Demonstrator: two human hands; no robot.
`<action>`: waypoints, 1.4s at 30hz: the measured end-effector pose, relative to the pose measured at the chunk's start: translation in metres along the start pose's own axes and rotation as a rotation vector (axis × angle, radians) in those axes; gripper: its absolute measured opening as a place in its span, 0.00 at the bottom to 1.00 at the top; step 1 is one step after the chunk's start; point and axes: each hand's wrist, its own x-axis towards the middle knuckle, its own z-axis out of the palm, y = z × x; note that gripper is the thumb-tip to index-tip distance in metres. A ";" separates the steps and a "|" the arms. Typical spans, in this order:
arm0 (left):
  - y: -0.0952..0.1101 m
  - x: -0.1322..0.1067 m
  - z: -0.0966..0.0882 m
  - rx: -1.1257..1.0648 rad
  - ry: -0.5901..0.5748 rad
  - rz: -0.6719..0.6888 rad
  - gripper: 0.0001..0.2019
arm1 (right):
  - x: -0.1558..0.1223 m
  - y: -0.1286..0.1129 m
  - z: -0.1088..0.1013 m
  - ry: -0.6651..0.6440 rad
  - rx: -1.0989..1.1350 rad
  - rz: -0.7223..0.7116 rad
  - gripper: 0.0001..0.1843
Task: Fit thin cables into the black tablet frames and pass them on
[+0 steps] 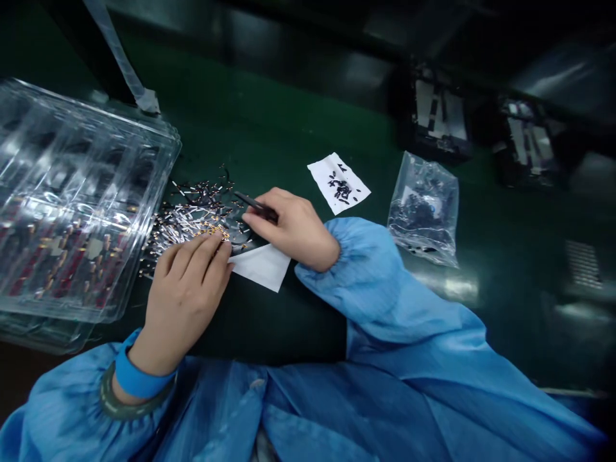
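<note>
My right hand is closed around dark tweezers, whose tips point left over a heap of small parts. The heap is of thin strips, white and black with gold-coloured ends, spread on the green table. At its near edge lies my left hand, fingers stretched out and touching the strips; what is under the fingertips is hidden. Between my two hands is a folded piece of white paper, partly beneath them.
Clear plastic trays holding parts are stacked at the left. Beyond my right hand is a white sheet with small black pieces on it. A clear bag of dark pieces lies farther right. Two dark boxes stand at the back right.
</note>
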 end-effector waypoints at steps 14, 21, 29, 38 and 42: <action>0.002 -0.001 0.012 -0.045 -0.128 -0.172 0.21 | 0.020 -0.025 0.044 -0.068 -0.188 0.104 0.15; 0.004 0.000 0.012 -0.085 -0.143 -0.204 0.21 | 0.019 -0.027 0.045 -0.046 -0.209 0.076 0.15; 0.003 -0.002 0.014 -0.105 -0.141 -0.177 0.22 | 0.018 -0.026 0.043 -0.059 -0.204 0.046 0.14; 0.001 0.001 0.014 -0.112 -0.171 -0.189 0.21 | 0.005 -0.003 0.025 0.050 -0.127 -0.135 0.19; 0.001 0.001 0.014 -0.096 -0.162 -0.182 0.22 | 0.008 -0.003 0.030 -0.044 -0.214 -0.183 0.22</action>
